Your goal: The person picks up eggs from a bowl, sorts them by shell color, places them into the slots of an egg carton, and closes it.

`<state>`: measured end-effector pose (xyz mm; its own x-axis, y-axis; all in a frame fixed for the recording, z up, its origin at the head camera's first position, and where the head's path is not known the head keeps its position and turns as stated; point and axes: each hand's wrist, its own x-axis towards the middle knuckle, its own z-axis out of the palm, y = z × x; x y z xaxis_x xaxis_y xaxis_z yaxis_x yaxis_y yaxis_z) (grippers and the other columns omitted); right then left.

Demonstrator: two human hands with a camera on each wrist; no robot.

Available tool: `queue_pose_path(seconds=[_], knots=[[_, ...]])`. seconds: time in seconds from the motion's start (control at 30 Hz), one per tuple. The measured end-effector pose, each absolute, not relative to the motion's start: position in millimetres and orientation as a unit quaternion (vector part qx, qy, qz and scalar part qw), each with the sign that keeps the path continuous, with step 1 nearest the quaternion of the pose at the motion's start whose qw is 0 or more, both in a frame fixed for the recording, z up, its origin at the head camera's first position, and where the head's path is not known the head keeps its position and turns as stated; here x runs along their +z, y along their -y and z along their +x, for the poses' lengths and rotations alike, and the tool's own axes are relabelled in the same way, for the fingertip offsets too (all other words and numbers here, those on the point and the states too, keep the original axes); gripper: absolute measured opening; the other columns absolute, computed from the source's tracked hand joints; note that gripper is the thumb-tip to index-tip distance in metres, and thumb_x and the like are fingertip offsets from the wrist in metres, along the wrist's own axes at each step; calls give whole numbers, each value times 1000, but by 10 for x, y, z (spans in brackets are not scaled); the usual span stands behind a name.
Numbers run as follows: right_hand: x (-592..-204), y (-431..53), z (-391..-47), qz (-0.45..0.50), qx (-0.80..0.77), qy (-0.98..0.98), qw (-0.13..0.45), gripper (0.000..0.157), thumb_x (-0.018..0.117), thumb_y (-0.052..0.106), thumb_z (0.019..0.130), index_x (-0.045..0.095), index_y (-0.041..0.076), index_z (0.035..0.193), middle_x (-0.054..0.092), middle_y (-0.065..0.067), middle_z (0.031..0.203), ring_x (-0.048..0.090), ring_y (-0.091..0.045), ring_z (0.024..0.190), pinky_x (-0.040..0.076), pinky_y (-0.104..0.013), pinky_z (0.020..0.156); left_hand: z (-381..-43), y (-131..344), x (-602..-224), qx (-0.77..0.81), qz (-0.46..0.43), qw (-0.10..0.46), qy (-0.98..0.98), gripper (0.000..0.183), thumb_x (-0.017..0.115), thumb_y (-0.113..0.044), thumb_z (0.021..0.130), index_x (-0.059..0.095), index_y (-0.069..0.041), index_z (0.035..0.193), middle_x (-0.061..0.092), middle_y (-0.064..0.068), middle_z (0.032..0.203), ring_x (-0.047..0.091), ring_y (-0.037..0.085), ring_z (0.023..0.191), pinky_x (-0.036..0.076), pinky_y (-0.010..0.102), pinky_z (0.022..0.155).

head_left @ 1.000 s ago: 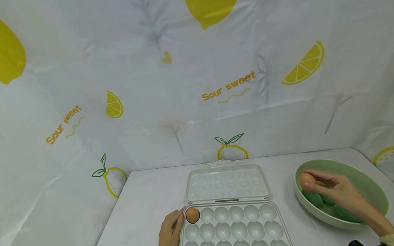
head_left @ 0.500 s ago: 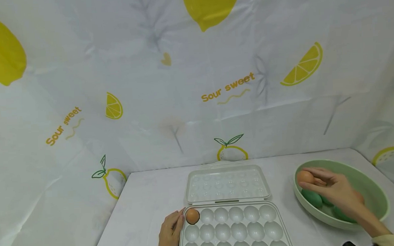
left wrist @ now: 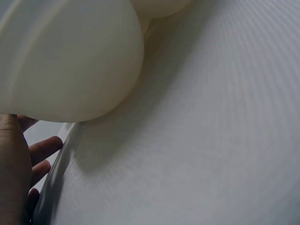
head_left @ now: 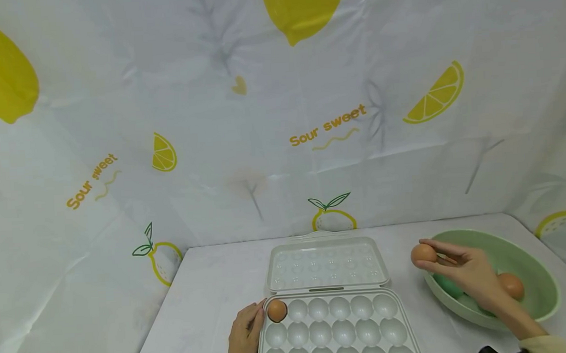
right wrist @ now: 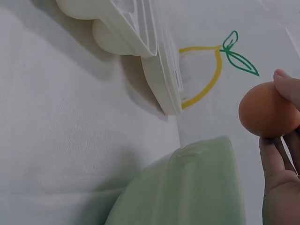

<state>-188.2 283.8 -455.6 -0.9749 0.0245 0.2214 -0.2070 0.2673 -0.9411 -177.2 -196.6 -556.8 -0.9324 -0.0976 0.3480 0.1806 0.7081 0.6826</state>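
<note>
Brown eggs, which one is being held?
The egg pinched by the right hand; the corner egg sits in the tray, another brown egg in the bowl.

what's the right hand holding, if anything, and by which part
A brown egg, held by its opposite sides in the fingers of the right hand.

Egg tray (head_left: 320,333) on table (head_left: 189,307), lid (head_left: 327,261) right behind, egg (head_left: 277,310) in far-left corner, left hand (head_left: 244,330) along left edge. Bowl (head_left: 536,271) off to right, another egg (head_left: 512,286) inside, right hand (head_left: 472,273) w/ held egg (head_left: 423,255) over left side.
</note>
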Motion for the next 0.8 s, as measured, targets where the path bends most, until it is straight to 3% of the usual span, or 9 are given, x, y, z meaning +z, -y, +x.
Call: queue_pose_path(seconds=[0.47,0.8], knots=[[-4535,-2629,-1921,112,608,780,95,50,76,-2,88,59,-10,135,71,26,116,68,9,105,60,-14,83,-1775,1980,-5584,-375,-35,196,905,25,60,-26,103,76,-22,122,77,-3,118,68,29,118,54,56,103],[-4549,-2422,-1944,112,606,785,64,54,78,9,90,59,-7,138,66,29,122,62,14,112,57,-10,89,-1788,1981,-5588,-372,-33,190,908,26,59,-28,103,76,-23,122,77,-1,119,68,29,119,54,57,103]])
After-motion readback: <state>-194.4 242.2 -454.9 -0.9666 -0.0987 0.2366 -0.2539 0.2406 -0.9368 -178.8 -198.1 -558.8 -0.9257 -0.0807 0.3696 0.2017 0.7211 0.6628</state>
